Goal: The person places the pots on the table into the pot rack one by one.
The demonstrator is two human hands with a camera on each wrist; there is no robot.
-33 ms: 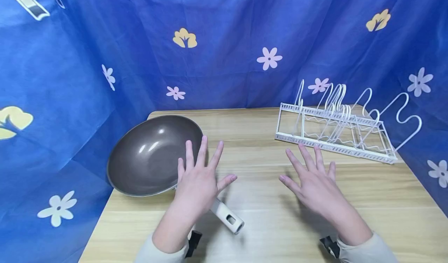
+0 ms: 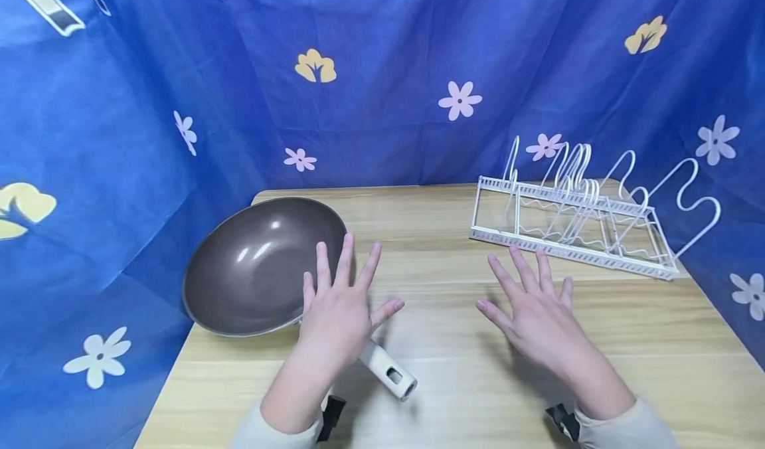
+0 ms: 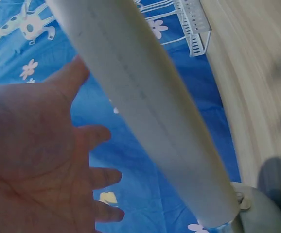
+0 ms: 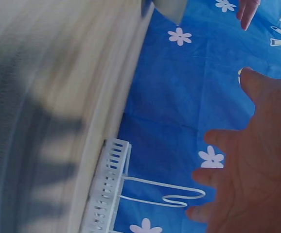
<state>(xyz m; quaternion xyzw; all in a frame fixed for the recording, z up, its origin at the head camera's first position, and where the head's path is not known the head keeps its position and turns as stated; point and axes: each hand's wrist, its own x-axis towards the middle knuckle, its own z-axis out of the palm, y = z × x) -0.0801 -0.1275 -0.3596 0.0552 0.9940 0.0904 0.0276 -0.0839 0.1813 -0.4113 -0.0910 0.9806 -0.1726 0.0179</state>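
One dark-lined wok [image 2: 257, 269] rests at the left edge of the wood-grain table [image 2: 430, 256], its pale handle [image 2: 388, 372] below the left hand [image 2: 337, 319]. The right hand [image 2: 544, 319] is near the white wire rack [image 2: 621, 263]. All visible fingers are spread, gripping nothing. Lowering the left forearm could strike the handle and swing the wok.

- Tabletop [image 2: 442, 396]: pale beige wood, streaked with light-brown grain.
- Pan [image 2: 257, 279], at the tabletop's left edge: dark grey-brown inside.
- Handle [image 2: 378, 362]: off-white.
- Rack [image 2: 627, 264], near the tabletop's far right corner: white throughout.
- Cloth [image 2: 382, 30], behind the far edge: blue, printed with white and pinkish flowers and yellow tree shapes.
- Sleeves [image 2: 627, 430]: pale grey.
- Straps [image 2: 331, 417]: black.
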